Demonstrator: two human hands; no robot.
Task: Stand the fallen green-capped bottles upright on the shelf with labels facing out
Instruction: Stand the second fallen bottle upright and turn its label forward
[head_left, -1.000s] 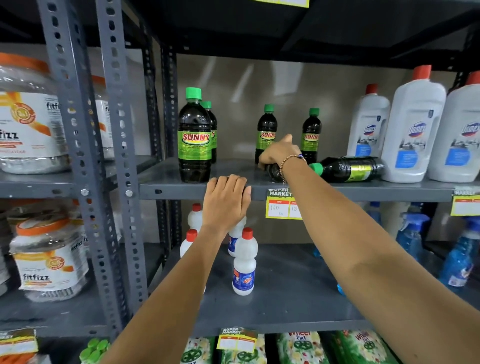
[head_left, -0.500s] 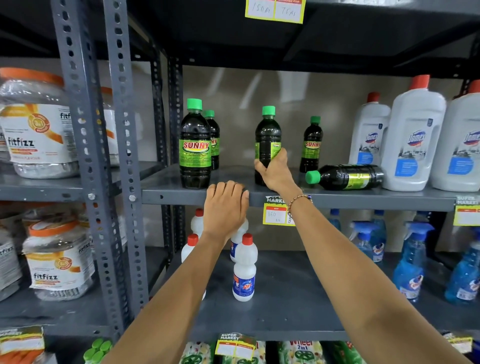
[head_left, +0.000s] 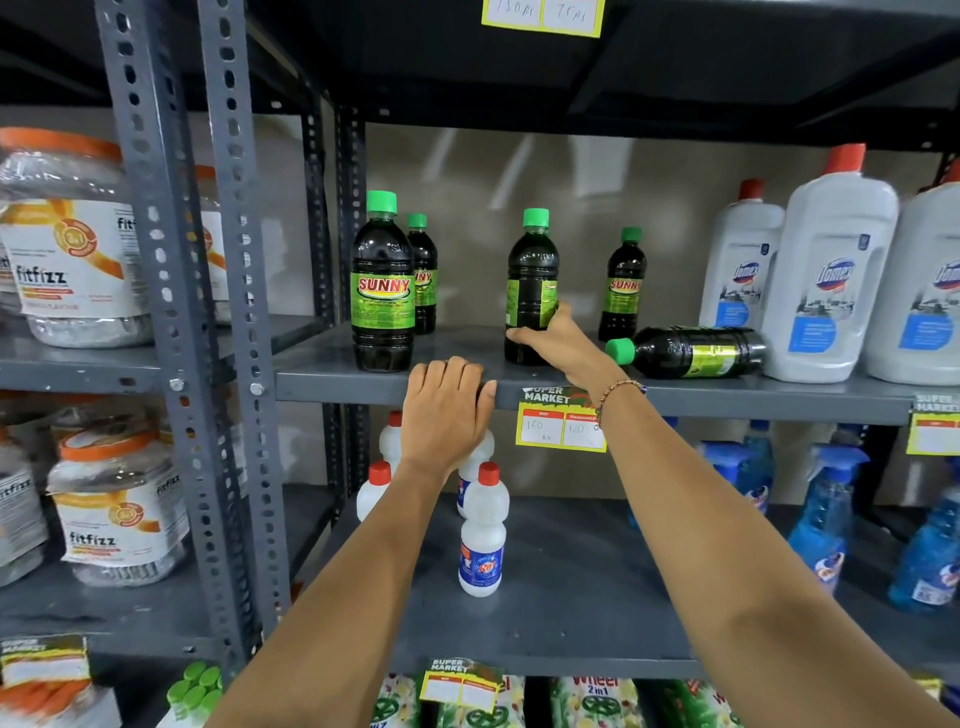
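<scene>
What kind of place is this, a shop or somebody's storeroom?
Most likely a supermarket aisle for cleaning goods. The price tag clipped to the grey metal shelf reads "Super Market", and the same products stand in rows: green-capped Sunny bottles and white Domex bottles.

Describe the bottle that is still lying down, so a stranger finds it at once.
Look at the grey middle shelf, right side, beside the big white jugs. There lies the fallen bottle, green cap toward the right hand. Every other green-capped bottle stands upright.

The shelf carries five green-capped bottles (head_left: 383, 283), four upright and one lying (head_left: 685, 352), beside three white jugs (head_left: 826, 270).
</scene>
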